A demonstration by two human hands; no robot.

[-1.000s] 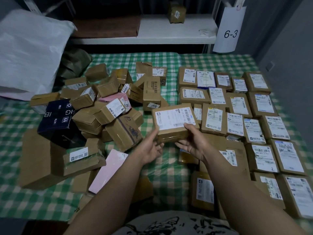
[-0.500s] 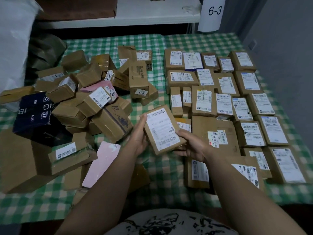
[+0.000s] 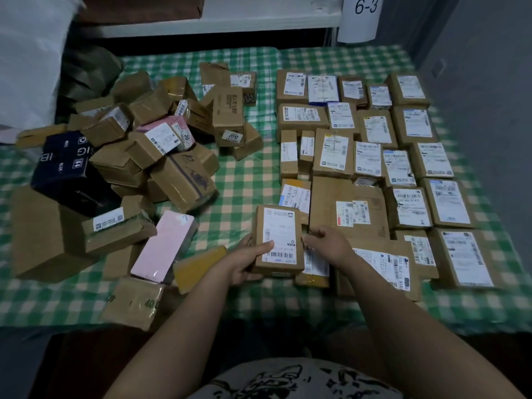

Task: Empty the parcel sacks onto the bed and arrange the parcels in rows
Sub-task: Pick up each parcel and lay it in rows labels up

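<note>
The parcel (image 3: pixel 277 240) lies label up, its long axis running straight away from the person and its barcode at the near end, at the near left corner of the rows of parcels (image 3: pixel 374 131). The left hand (image 3: pixel 247 263) grips its near left side, thumb curled over the label; the right hand (image 3: pixel 328 243) has its fingers bent against the right edge, and whether they clamp it or only touch it cannot be told. A large flat carton (image 3: pixel 345 208) sits just to its right. The bed (image 3: pixel 244 182) wears a green checked cloth, with a loose heap (image 3: pixel 149 145) of boxes on its left half. Behind stand a white shelf (image 3: pixel 218 21) and a sign (image 3: pixel 364 15) reading 6-3; a grey wall (image 3: pixel 483 82) closes the right side. A strip of bare cloth runs between heap and rows, and the bed's near edge is close below the hands
</note>
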